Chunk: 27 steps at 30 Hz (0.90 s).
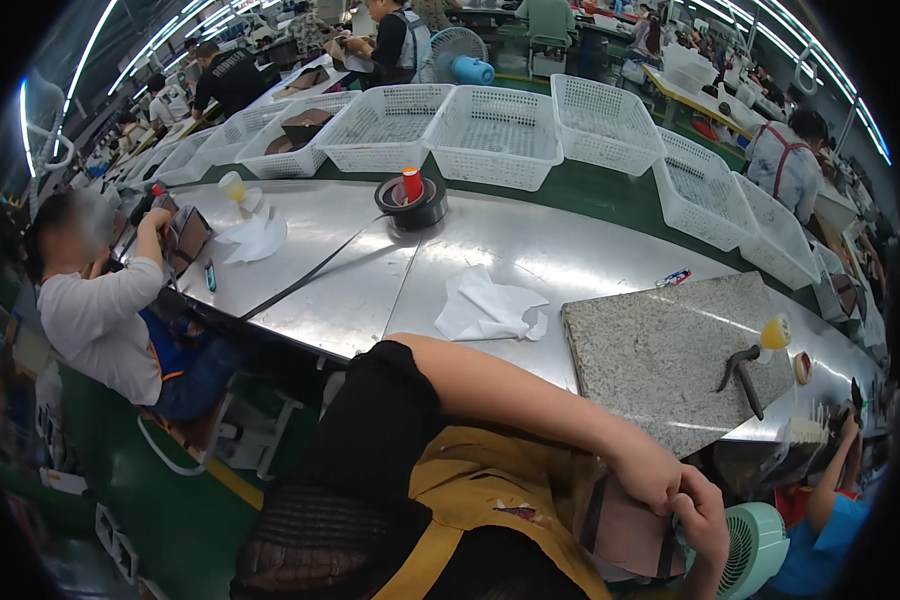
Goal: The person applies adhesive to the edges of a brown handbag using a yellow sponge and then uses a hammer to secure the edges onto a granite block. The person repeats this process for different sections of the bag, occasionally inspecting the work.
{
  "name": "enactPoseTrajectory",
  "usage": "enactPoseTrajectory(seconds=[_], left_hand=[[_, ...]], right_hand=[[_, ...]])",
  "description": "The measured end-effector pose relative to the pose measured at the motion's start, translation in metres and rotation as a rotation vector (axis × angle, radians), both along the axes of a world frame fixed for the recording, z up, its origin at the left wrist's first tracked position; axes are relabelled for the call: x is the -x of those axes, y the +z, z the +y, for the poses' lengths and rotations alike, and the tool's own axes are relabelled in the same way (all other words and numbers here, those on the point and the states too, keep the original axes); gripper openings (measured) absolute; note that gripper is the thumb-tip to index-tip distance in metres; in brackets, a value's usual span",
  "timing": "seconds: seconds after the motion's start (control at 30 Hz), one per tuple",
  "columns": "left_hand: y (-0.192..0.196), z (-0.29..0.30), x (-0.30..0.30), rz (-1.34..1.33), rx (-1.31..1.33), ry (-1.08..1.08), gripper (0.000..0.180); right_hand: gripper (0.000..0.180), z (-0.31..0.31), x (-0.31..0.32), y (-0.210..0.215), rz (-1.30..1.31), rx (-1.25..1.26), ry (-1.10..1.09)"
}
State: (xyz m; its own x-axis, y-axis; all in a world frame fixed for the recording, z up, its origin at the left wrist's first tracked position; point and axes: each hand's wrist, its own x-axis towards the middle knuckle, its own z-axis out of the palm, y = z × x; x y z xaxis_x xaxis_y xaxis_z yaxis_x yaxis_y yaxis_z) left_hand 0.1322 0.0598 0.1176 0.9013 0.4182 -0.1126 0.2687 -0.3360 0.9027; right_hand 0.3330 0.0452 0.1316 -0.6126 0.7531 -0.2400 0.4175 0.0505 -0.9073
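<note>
While the bare left forearm slants down from the black sleeve at the shoulder toward the lower right, the left hand (653,478) curls with bent fingers over the top edge of a flat brownish leather piece (625,530) that lies in the lap, below the edge of the bench (350,290). The right hand (708,525) sits just beside it at the piece's right edge, fingers folded around that edge, so both hands are closed on the same piece and touch or nearly touch each other. The piece looks smooth and dull, with darker bands running down it; its lower part is hidden by a mustard-yellow apron (490,500), whose cloth is creased and marked with a small stain.

The bench top is brushed sheet metal, shiny with streaked reflections. On it, just above the hands, lies a speckled grey stone slab (660,350), roughly rectangular with a rough edge. A dark metal hammer (742,375) rests on the slab's right part, beside a small yellow-topped bottle (775,332). A crumpled white cloth (490,308) lies left of the slab. Further back stands a round black tape roll (412,203) with an orange cup (411,184) inside it, a dark strip trailing from it. White plastic lattice baskets (495,135) line the green belt behind. A pale green fan (758,545) sits at lower right.
</note>
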Motion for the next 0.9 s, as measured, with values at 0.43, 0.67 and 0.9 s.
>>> enactPoseTrajectory(seconds=[0.43,0.67,0.9], left_hand=[[-0.003,-0.007,-0.006,-0.133,-0.017,0.01,0.044],[-0.025,-0.031,-0.003,-0.303,0.063,0.193,0.044],[-0.089,-0.041,0.027,-0.004,-0.125,0.356,0.04]], right_hand=[[0.014,0.02,-0.073,0.037,-0.182,-0.297,0.344],[0.014,0.026,-0.085,0.017,-0.187,-0.152,0.295],[0.015,0.038,-0.05,-0.048,-0.315,-0.493,0.454]])
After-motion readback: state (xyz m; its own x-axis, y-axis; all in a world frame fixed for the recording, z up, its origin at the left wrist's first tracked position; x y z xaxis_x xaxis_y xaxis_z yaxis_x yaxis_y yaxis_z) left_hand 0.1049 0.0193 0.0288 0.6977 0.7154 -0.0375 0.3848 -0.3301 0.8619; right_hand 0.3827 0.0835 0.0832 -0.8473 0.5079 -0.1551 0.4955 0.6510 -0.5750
